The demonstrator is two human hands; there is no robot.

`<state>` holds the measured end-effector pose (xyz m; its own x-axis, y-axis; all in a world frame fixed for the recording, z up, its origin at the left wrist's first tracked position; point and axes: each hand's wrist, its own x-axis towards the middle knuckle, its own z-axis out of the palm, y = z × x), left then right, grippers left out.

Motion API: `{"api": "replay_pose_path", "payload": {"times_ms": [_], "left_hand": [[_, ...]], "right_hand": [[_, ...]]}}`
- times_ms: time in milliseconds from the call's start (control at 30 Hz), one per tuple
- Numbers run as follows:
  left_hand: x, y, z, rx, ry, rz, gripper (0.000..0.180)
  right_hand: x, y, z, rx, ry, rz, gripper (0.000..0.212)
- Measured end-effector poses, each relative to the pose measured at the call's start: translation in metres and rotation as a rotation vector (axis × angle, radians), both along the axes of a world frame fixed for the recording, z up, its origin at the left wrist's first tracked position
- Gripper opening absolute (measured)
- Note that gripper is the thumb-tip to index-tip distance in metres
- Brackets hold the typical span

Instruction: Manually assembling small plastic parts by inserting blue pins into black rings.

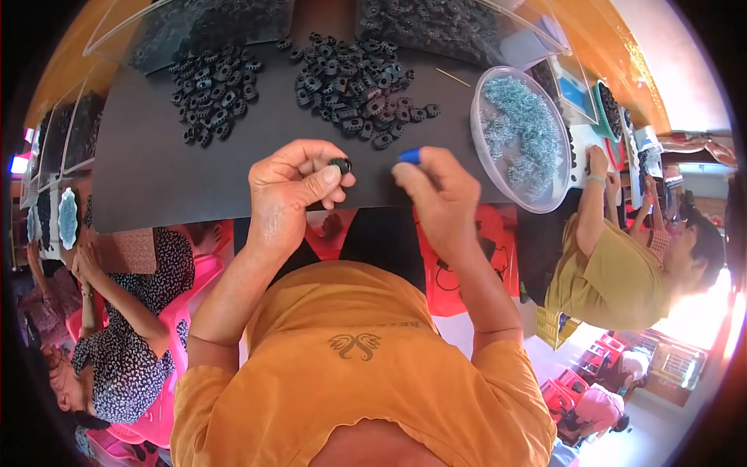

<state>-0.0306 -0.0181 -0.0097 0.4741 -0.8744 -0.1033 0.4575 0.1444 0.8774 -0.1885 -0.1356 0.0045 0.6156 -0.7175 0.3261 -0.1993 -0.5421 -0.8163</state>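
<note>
My left hand (292, 187) pinches a small black plastic piece (340, 165) between thumb and fingertips, above the dark table's near edge. Level with it and to the right, my right hand (443, 191) has thumb and index finger closed together; a blue finger cover (409, 156) sits at the fingertip. Whatever the right fingers may hold is too small or hidden to make out. Beyond my hands lie two heaps of similar black pieces, a left heap (214, 92) and a larger right heap (350, 87). To the right of my right hand are many tiny bluish, spring-like parts (523, 132) in a round clear tub (478, 128).
Clear-walled bins of black parts, a left bin (218, 35) and a right bin (436, 31), stand at the table's far side. A thin yellowish stick (453, 76) lies near the tub. One person (128, 335) sits at left, another (622, 265) at right.
</note>
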Motion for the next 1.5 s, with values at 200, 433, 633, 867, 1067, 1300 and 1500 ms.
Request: {"api": "replay_pose_path", "payload": {"times_ms": [200,433,633,867,1067,1300,1500], "left_hand": [[0.004,0.001,-0.002,-0.005,-0.044,0.047,0.017],[0.004,0.0,-0.004,-0.02,-0.039,0.051,0.018],[0.004,0.0,-0.005,-0.039,-0.037,0.049,0.016],[0.002,-0.002,-0.005,-0.009,-0.041,0.04,0.018],[0.001,-0.003,-0.006,0.0,-0.064,0.058,0.016],[-0.001,-0.001,-0.005,-0.01,-0.044,0.109,0.014],[0.004,0.003,-0.002,0.017,-0.062,0.152,0.014]], "right_hand": [[-0.002,-0.017,-0.003,-0.28,0.056,-0.115,0.017],[0.024,-0.023,-0.009,-0.516,0.1,-0.054,0.023],[0.046,-0.03,-0.003,-0.655,0.216,-0.062,0.021],[0.048,-0.023,-0.008,-0.66,0.167,-0.002,0.018],[0.047,-0.023,-0.001,-0.63,0.165,-0.01,0.02],[0.05,-0.023,-0.006,-0.698,0.227,0.047,0.018],[0.044,-0.024,-0.005,-0.698,0.235,0.001,0.016]]}}
